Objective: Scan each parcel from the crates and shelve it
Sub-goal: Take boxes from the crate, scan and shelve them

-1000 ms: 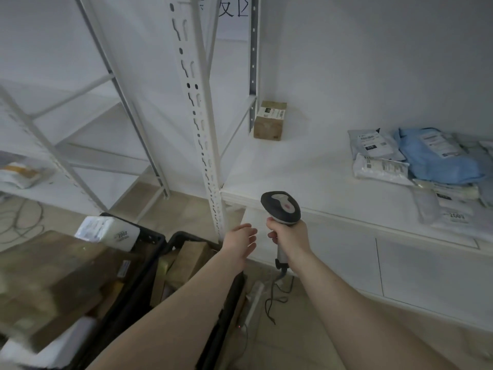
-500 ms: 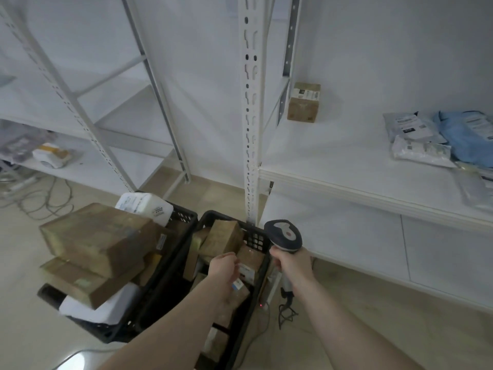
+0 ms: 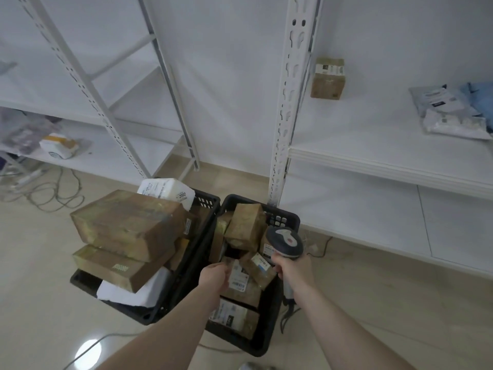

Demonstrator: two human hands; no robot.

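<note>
Reaching into the right crate (image 3: 286,217), left hand (image 3: 213,276) gripped a labelled parcel (image 3: 238,276); right hand (image 3: 293,268) held the scanner (image 3: 285,241) ready beside it.

"2002" stands on the white parcel (image 3: 166,192) at the left crate's (image 3: 205,202) far end; other labels are unreadable.

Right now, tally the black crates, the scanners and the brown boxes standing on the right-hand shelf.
Black crates: 2
Scanner: 1
Brown box on the right-hand shelf: 1
Total: 4
</note>
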